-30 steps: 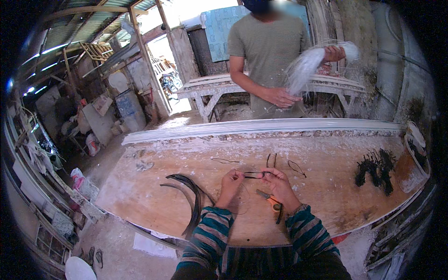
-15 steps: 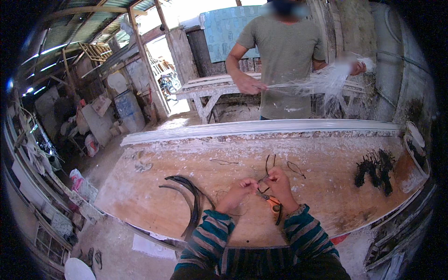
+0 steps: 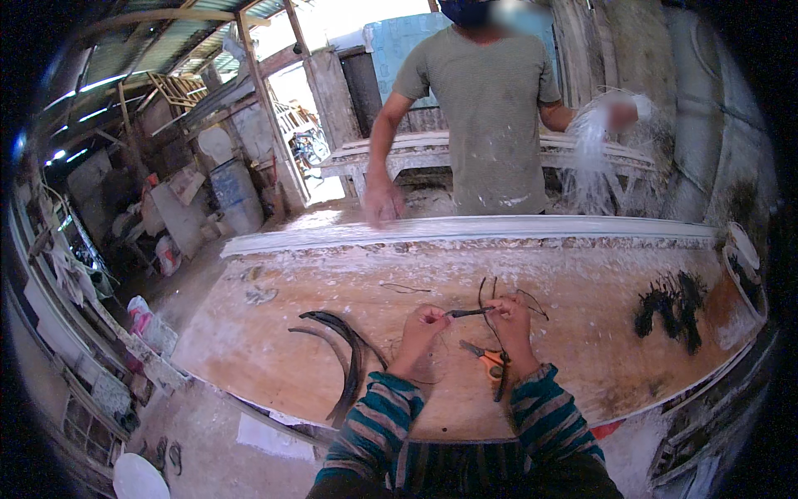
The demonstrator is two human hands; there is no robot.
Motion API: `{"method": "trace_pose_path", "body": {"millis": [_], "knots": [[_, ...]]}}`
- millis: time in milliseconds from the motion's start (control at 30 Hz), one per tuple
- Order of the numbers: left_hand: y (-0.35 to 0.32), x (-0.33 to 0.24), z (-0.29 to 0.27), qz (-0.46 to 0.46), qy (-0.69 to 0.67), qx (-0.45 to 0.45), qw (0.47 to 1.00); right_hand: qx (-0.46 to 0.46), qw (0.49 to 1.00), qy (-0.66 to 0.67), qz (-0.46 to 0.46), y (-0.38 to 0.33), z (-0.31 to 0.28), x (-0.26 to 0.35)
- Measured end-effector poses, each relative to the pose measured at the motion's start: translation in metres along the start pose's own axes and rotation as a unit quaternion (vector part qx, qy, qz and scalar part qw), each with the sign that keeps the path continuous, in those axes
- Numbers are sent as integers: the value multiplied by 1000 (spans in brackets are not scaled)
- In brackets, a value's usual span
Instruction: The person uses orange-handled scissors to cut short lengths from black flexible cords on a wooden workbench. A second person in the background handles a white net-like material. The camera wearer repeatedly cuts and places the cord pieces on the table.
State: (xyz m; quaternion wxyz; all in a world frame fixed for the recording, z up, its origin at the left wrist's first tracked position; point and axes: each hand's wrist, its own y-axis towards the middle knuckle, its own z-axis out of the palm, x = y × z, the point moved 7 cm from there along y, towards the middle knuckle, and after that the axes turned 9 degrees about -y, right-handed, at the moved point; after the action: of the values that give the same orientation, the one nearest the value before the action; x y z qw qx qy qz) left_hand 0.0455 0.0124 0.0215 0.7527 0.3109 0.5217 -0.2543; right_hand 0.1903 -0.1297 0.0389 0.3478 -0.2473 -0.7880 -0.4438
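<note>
A short dark strip (image 3: 470, 313) is stretched level between my two hands, just above the wooden tabletop. My left hand (image 3: 424, 327) pinches its left end. At the other end, the fingers of my right hand (image 3: 510, 326) are closed on it. Beneath and beside my right hand lies an orange-handled cutting tool (image 3: 490, 359), its jaws pointing up and left. Long curved black strips (image 3: 353, 353) rest on the board left of my left hand. Thin dark strands lie just beyond my right hand, one reaching under it. A thin wire loop (image 3: 406, 288) sits farther back.
Several dark bristly bundles (image 3: 669, 312) lie on the right of the tabletop (image 3: 274, 358), beside a bucket (image 3: 742, 287). A long white beam (image 3: 474, 229) runs along the far edge. Behind it a person (image 3: 490, 116) in a grey-green shirt holds a mass of pale fibres (image 3: 592, 154).
My hands have moved apart, drawing the dark strip level between them and away from the cutting tool. Across the table, the person's bare hand has let go of the fibres and dropped toward the beam.
</note>
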Motion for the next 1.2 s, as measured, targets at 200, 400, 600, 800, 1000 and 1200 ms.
{"method": "trace_pose_path", "body": {"millis": [200, 400, 600, 800, 1000, 1200], "knots": [[13, 7, -37, 52, 31, -109, 992, 95, 994, 36, -50, -22, 29, 25], [9, 1, -39, 24, 6, -132, 991, 281, 946, 109, -119, -42, 54, 63], [15, 26, -45, -5, -61, -124, 990, 329, 916, 181, -142, -53, 67, 60], [16, 31, -40, 19, -37, -102, 994, 325, 929, 146, -98, -48, 55, 69], [1, 13, -10, -19, -13, -21, 1000, 263, 950, 163, -25, -33, 43, 52], [-4, 10, 12, 3, 7, 100, 995, 65, 993, 95, 32, -13, 23, 11]]}}
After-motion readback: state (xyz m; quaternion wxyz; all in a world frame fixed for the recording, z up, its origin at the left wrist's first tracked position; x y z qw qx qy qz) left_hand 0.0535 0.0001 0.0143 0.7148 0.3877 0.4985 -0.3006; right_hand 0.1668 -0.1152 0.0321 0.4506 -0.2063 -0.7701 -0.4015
